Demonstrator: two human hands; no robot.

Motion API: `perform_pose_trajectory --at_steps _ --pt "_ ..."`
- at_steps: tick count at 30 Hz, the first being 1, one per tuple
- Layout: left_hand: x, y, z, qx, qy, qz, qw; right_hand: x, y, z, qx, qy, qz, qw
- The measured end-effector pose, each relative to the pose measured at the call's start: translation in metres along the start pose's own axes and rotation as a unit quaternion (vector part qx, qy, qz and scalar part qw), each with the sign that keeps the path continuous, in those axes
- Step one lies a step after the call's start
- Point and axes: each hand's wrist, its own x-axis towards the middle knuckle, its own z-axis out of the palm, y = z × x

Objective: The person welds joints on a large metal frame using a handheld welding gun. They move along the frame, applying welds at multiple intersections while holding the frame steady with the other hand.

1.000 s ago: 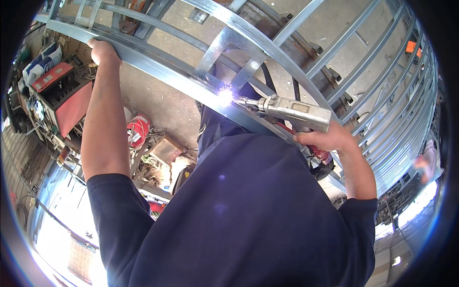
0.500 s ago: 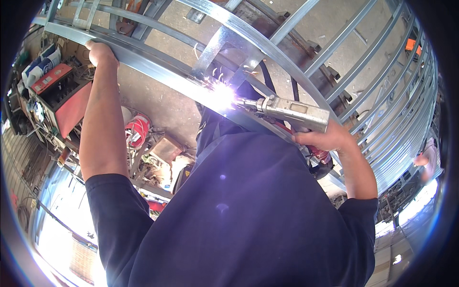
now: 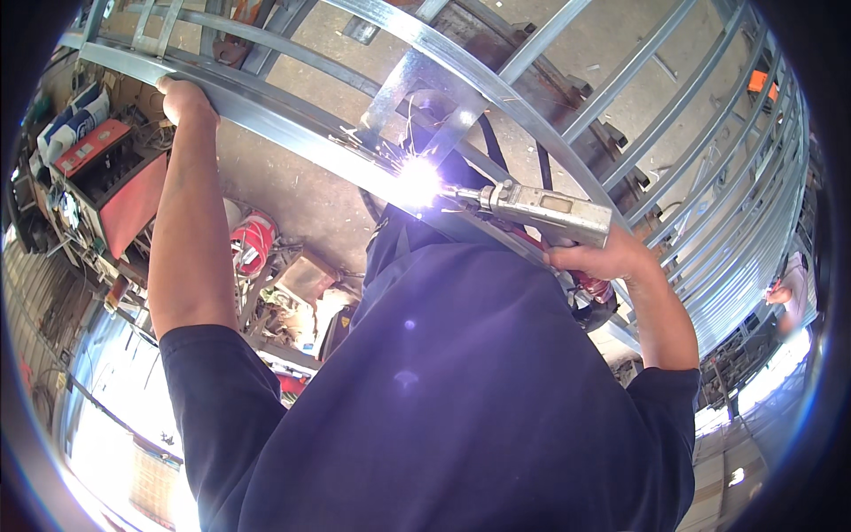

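My right hand (image 3: 603, 257) is wrapped round the handle of a metal welding gun (image 3: 550, 209), whose nozzle points left. At its tip a white-violet glare with flying sparks (image 3: 418, 181) hides the spot on the long flat steel bar (image 3: 292, 142). Farther left along that bar, my left hand (image 3: 188, 102) is closed over its near edge, the fingertips partly hidden. Beyond the bar runs a curved steel rail (image 3: 443, 49), joined to it by crosspieces near the glare.
Rows of curved grey bars (image 3: 709, 213) fill the right side. At left stands a red-and-black box-shaped machine (image 3: 133, 199), with a red bucket (image 3: 254, 241) and a cardboard box (image 3: 307, 277) nearer my body. Another person's hand (image 3: 782, 294) shows at the far right.
The glare and the gun's nozzle have shifted slightly right along the bar. The spray of sparks looks different. Both hands keep their hold.
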Motion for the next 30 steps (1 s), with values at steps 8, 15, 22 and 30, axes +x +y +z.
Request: perform_pose_trajectory --at_steps 8,15,22,30 --pt "0.013 -0.004 0.003 -0.034 -0.036 0.028 0.998 -0.016 0.009 0.001 0.003 0.038 -0.028 0.999" --pt "-0.007 -0.004 -0.002 -0.068 -0.065 0.02 0.995 -0.129 -0.01 0.01 0.154 0.174 0.146 0.962" --pt "-0.031 -0.039 -0.007 -0.04 -0.078 0.024 0.996 -0.208 -0.064 -0.033 0.069 0.264 0.077 0.959" --pt "-0.036 -0.065 -0.005 0.002 -0.026 0.068 0.997 -0.075 -0.079 -0.103 0.03 0.18 0.001 0.983"
